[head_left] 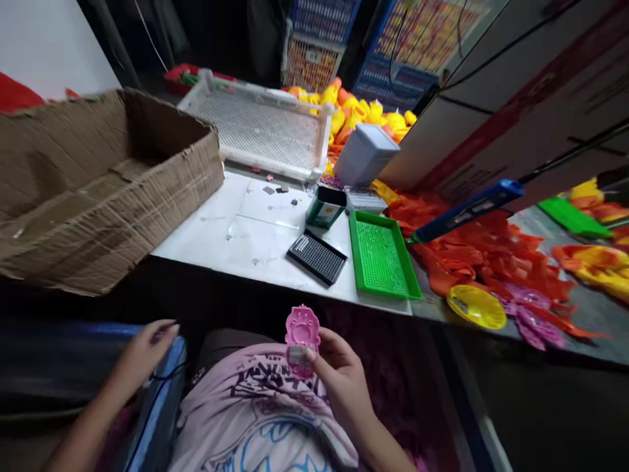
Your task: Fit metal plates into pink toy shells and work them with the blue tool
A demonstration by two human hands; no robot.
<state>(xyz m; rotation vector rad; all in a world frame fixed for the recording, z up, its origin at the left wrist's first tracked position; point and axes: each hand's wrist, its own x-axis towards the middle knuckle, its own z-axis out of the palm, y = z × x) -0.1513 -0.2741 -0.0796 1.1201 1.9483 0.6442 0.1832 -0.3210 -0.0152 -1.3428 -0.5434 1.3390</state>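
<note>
My right hand [339,377] pinches a pink plastic toy casing [302,328] in front of my shirt, thumb on its lower half. A small grey rectangular piece [297,355] sits in that lower half, by the thumb tip. Off to the left, my left hand [153,347] hovers over the edge of a blue crate [174,367] with its fingers curled together. Something dark shows by those fingers, too small to name.
On the white worktop [211,246] lie a black grid tray [318,257], a green tray [383,255] and a dark green tin [326,208]. A cardboard box [162,203] stands left, a white mesh crate [265,124] behind. A blue electric screwdriver [466,210] hangs right, over orange pieces [491,255] and a yellow bowl [476,307].
</note>
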